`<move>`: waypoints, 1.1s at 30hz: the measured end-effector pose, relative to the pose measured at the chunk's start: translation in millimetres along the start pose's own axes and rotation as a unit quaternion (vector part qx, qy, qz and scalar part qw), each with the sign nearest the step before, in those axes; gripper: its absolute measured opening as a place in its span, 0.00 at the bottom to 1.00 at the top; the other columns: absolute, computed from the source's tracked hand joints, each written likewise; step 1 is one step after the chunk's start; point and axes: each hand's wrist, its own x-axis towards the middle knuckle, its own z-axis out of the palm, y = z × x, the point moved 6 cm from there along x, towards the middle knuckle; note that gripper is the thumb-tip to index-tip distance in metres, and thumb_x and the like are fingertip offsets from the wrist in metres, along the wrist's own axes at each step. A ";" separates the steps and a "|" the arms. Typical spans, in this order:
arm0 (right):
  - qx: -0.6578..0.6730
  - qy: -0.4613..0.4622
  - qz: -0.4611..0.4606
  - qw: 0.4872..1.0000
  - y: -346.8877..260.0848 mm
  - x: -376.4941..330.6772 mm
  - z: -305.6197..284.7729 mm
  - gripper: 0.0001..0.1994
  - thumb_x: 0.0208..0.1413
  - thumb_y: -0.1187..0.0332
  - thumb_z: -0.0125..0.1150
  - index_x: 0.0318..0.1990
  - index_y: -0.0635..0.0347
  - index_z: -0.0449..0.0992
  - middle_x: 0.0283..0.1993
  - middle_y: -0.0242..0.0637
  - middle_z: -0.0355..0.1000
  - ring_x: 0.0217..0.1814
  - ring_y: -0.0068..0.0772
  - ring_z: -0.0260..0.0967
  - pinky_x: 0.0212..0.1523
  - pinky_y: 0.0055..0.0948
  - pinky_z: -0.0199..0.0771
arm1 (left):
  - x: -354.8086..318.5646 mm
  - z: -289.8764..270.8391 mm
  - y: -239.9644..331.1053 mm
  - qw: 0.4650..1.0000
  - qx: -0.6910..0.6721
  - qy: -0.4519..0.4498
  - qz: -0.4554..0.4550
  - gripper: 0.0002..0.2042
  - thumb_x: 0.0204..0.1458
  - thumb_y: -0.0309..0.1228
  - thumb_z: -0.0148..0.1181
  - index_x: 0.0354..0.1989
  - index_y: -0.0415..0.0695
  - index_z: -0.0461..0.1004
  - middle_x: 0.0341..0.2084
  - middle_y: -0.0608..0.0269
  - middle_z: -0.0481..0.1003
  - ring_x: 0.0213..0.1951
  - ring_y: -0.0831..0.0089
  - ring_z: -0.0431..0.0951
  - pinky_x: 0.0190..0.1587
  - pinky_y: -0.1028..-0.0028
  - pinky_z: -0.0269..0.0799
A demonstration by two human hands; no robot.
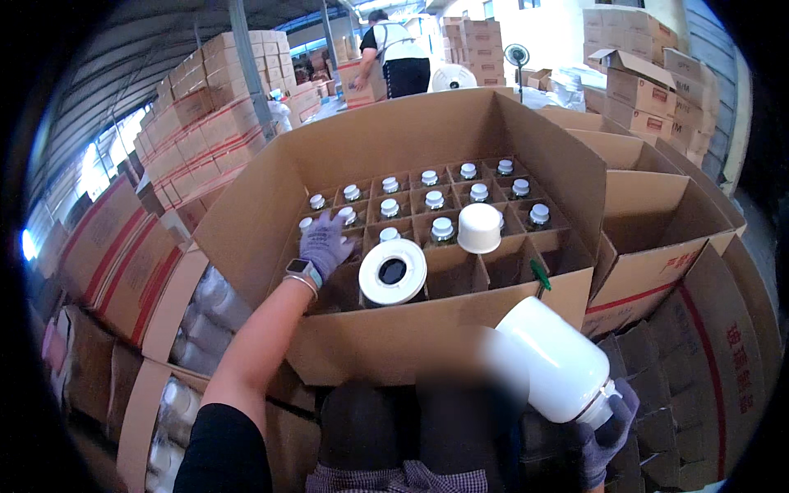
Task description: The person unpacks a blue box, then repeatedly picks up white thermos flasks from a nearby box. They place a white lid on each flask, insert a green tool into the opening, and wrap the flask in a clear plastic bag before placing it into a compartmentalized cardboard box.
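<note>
My left hand (327,248), in a purple-grey glove, reaches over the left side of an open carton (427,337) with dividers. Its fingers are apart beside a white bottle cap (347,215); no held thing shows. Several clear bottles with white caps (434,200) stand upright in the compartments. My gloved right hand (608,431) is closed round the neck of a glossy white bottle (555,360), tilted with its base up and left, outside the carton's front right. A white ring-shaped piece (393,274) with a dark centre and a white cup-shaped piece (479,228) sit over the dividers.
A green tool (540,274) is at the carton's front right wall. Open cartons (657,209) stand on the right; a box of wrapped white bottles (181,403) is at lower left. Stacked cartons (201,123) rise behind, where another person (399,53) bends over a box.
</note>
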 end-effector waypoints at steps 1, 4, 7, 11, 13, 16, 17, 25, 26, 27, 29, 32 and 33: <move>0.010 0.004 0.001 1.000 1.4 0.4 3.3 0.29 0.52 0.55 0.73 0.56 0.53 0.67 0.63 0.52 0.59 0.65 0.53 0.59 0.64 0.52 0.61 | 2.8 43.5 -39.7 0.988 0.027 -0.130 -0.073 0.34 0.47 0.53 0.66 0.58 0.42 0.71 0.48 0.46 0.76 0.51 0.47 0.77 0.53 0.54 0.73; -0.004 -0.006 -0.008 1.000 -6.4 8.3 11.3 0.29 0.51 0.54 0.73 0.56 0.55 0.68 0.62 0.51 0.60 0.64 0.53 0.60 0.64 0.52 0.61 | 15.0 80.8 -42.3 0.936 0.003 -0.347 -0.054 0.41 0.44 0.61 0.65 0.58 0.40 0.72 0.49 0.42 0.77 0.52 0.47 0.77 0.55 0.55 0.72; 0.024 -0.011 -0.013 1.000 -6.8 14.6 14.9 0.31 0.52 0.51 0.73 0.57 0.56 0.68 0.62 0.51 0.60 0.64 0.51 0.60 0.64 0.50 0.61 | 17.6 68.3 -56.1 0.955 -0.006 -0.287 -0.080 0.43 0.40 0.65 0.66 0.55 0.40 0.74 0.49 0.39 0.77 0.51 0.47 0.78 0.55 0.55 0.72; 0.051 0.021 0.016 0.998 -26.7 26.3 4.2 0.33 0.55 0.46 0.68 0.60 0.60 0.67 0.63 0.51 0.61 0.64 0.48 0.61 0.64 0.48 0.62 | 9.0 -59.9 -58.1 0.990 -0.116 0.004 -0.084 0.32 0.41 0.55 0.72 0.49 0.43 0.74 0.42 0.46 0.77 0.45 0.50 0.79 0.48 0.57 0.75; 0.104 0.046 0.059 0.992 -28.8 31.1 -0.5 0.36 0.56 0.43 0.64 0.61 0.63 0.65 0.63 0.51 0.62 0.63 0.46 0.63 0.64 0.46 0.63 | -14.6 -143.7 -50.2 0.984 -0.144 0.090 -0.047 0.32 0.39 0.47 0.76 0.51 0.43 0.74 0.41 0.48 0.76 0.43 0.53 0.79 0.46 0.59 0.75; 0.185 0.070 0.110 0.974 -35.3 32.9 3.2 0.35 0.63 0.43 0.53 0.64 0.67 0.63 0.61 0.51 0.64 0.62 0.43 0.66 0.62 0.44 0.66 | -73.0 -249.8 -15.1 0.974 -0.156 0.163 0.018 0.38 0.35 0.40 0.80 0.57 0.42 0.72 0.40 0.49 0.76 0.42 0.58 0.79 0.46 0.63 0.75; 0.186 0.074 0.127 0.971 -32.9 32.8 6.7 0.34 0.64 0.43 0.51 0.63 0.67 0.64 0.61 0.50 0.65 0.62 0.43 0.66 0.62 0.43 0.67 | -94.9 -273.0 -1.6 0.971 -0.169 0.163 0.039 0.42 0.34 0.40 0.81 0.61 0.42 0.69 0.38 0.50 0.76 0.41 0.59 0.79 0.45 0.64 0.75; 0.356 -0.144 0.164 0.909 -87.3 33.0 92.4 0.22 0.63 0.61 0.53 0.57 0.70 0.72 0.49 0.45 0.77 0.54 0.37 0.73 0.57 0.34 0.72 | -261.4 -223.8 85.9 0.882 -0.381 -0.278 0.022 0.66 0.40 0.51 0.76 0.73 0.31 0.30 0.35 0.40 0.81 0.38 0.49 0.84 0.46 0.61 0.79; 0.310 -0.205 0.130 0.919 -101.7 35.3 100.3 0.20 0.59 0.67 0.56 0.55 0.69 0.75 0.50 0.45 0.77 0.53 0.36 0.74 0.56 0.33 0.72 | -279.2 -204.1 96.6 0.880 -0.386 -0.277 0.031 0.66 0.41 0.51 0.75 0.73 0.30 0.29 0.36 0.39 0.80 0.38 0.47 0.83 0.47 0.62 0.79; 0.274 -0.252 0.084 0.924 -112.1 34.7 112.7 0.19 0.57 0.68 0.58 0.55 0.68 0.76 0.50 0.45 0.77 0.53 0.36 0.74 0.56 0.33 0.72 | -297.5 -188.3 103.9 0.866 -0.406 -0.292 0.015 0.67 0.40 0.52 0.76 0.73 0.30 0.28 0.40 0.36 0.79 0.39 0.46 0.82 0.47 0.62 0.78; 0.214 -0.316 0.029 0.924 -118.1 33.8 131.6 0.18 0.56 0.69 0.61 0.54 0.65 0.77 0.49 0.45 0.77 0.52 0.36 0.74 0.55 0.32 0.72 | -323.9 -175.6 103.8 0.870 -0.439 -0.224 0.032 0.62 0.41 0.56 0.74 0.73 0.30 0.38 0.42 0.34 0.77 0.43 0.47 0.80 0.50 0.59 0.75; 0.146 -0.387 -0.005 0.911 -118.6 28.6 147.4 0.18 0.58 0.64 0.64 0.54 0.61 0.79 0.49 0.45 0.77 0.52 0.36 0.75 0.55 0.32 0.72 | -349.5 -182.1 78.3 0.931 -0.329 -0.148 0.063 0.52 0.43 0.58 0.72 0.69 0.35 0.57 0.43 0.35 0.77 0.47 0.47 0.78 0.53 0.58 0.73; 0.131 -0.412 0.024 0.902 -98.8 15.9 159.5 0.18 0.59 0.61 0.64 0.54 0.60 0.79 0.50 0.45 0.78 0.52 0.36 0.75 0.56 0.32 0.72 | -358.2 -182.8 69.1 0.950 -0.273 -0.137 0.065 0.48 0.43 0.58 0.72 0.67 0.36 0.62 0.43 0.35 0.77 0.48 0.46 0.78 0.55 0.58 0.72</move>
